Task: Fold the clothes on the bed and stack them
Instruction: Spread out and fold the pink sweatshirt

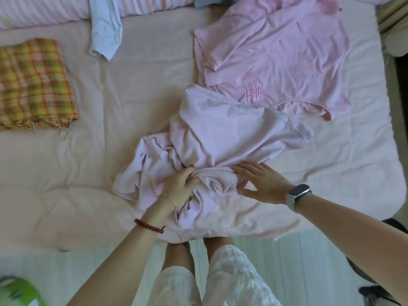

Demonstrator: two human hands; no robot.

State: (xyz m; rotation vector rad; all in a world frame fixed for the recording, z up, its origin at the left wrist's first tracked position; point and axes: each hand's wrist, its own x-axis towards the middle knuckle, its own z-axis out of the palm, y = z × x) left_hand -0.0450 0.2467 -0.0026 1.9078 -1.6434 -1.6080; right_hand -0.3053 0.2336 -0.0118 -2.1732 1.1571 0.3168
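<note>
A crumpled pale lilac shirt [212,138] lies bunched at the near edge of the bed [132,89]. My left hand [182,184] grips a fold of it, fingers curled into the cloth. My right hand [262,182] lies on the shirt's right side with fingers spread and nearly straight. A pink T-shirt [276,54] with pink lettering lies spread flat at the far right, its hem partly under the lilac shirt. A folded yellow and orange plaid cloth [33,85] sits at the far left.
A light blue garment's sleeve [106,34] hangs down from the striped pillows [44,9] at the head of the bed. My legs stand against the near bed edge. A green object [17,292] lies on the floor at lower left, dark items at lower right.
</note>
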